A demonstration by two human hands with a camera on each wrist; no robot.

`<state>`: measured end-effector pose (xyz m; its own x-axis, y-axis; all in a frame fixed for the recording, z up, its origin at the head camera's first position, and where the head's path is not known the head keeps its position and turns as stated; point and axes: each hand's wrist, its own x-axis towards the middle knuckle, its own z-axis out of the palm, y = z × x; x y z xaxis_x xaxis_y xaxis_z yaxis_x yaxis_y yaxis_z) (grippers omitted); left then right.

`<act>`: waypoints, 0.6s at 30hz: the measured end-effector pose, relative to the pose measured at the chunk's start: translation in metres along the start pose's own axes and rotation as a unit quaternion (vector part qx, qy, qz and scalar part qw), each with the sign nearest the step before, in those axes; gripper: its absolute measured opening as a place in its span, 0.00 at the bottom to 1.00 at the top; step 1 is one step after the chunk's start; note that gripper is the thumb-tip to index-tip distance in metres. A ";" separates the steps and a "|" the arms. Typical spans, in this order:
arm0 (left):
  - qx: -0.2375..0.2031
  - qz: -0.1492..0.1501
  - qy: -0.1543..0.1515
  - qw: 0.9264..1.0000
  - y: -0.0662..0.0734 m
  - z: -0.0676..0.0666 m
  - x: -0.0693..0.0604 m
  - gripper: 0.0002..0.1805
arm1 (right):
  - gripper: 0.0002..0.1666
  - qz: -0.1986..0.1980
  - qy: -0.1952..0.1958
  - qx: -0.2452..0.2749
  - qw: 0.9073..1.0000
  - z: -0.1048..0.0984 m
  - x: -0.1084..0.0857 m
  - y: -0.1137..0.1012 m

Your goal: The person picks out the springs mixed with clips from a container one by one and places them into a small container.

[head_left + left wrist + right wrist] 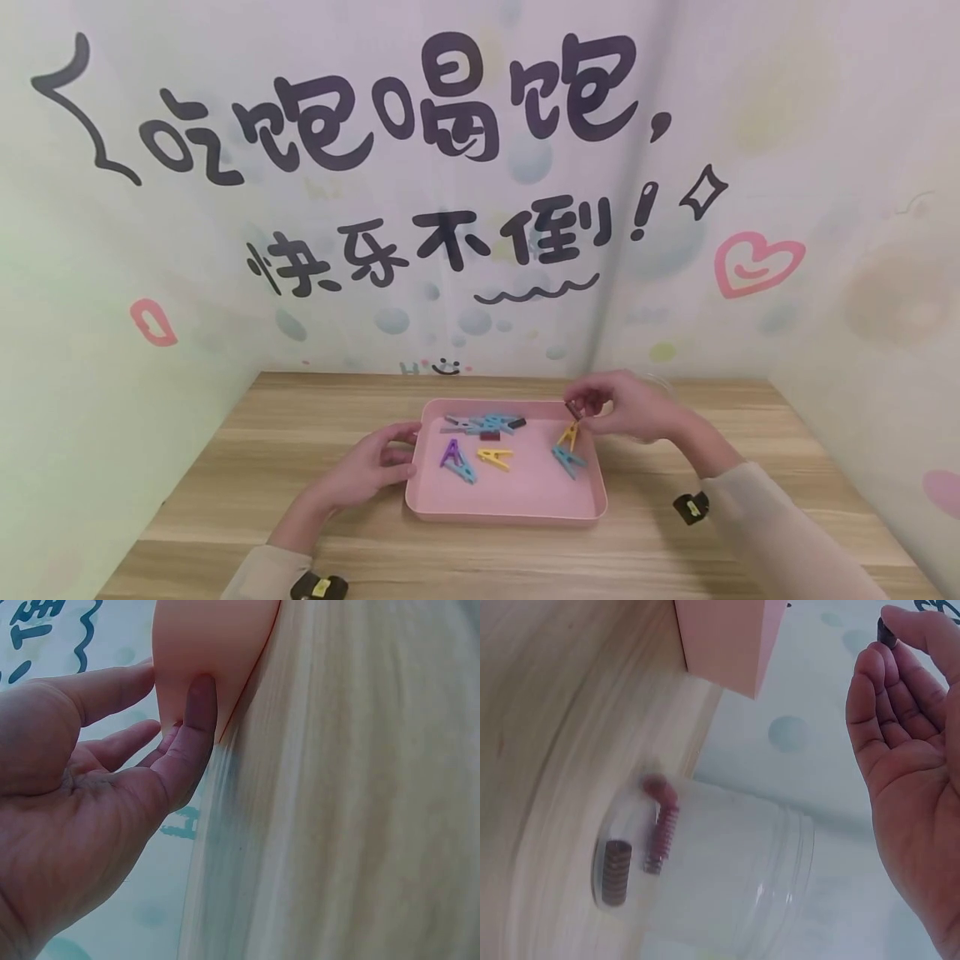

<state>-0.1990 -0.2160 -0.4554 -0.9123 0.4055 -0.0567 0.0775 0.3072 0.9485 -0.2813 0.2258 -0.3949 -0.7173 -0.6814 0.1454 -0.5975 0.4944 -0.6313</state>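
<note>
My right hand [630, 407] is above the back right corner of the pink tray [517, 500], pinching a small dark brown piece [886, 634] between thumb and fingertips. Just below it, a yellow clothespin [567, 437] and a blue clothespin [568, 462] lie in the tray. My left hand [371, 467] rests its fingertips against the tray's left outer wall, its fingers loosely bent. Further left in the tray are a purple clothespin [452, 452], another yellow clothespin [495, 457], several blue ones, and dark brown pieces such as one reddish block [489, 436].
A clear plastic jar [727, 855] stands on the wooden table [300, 400], right of the tray and partly behind the right hand in the head view. Inside are a brown ribbed piece [616, 874] and a reddish ribbed piece [664, 825]. A printed wall [450, 333] bounds the table's back.
</note>
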 end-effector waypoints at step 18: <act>-0.004 0.000 0.002 1.000 0.001 0.001 0.000 0.37 | 0.21 0.017 0.043 -0.002 0.999 -0.028 -0.028 0.015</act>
<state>-0.1984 -0.2147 -0.4550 -0.9144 0.4010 -0.0561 0.0734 0.3005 0.9510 -0.2807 0.2675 -0.3869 -0.7648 -0.6158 0.1893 -0.5742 0.5183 -0.6337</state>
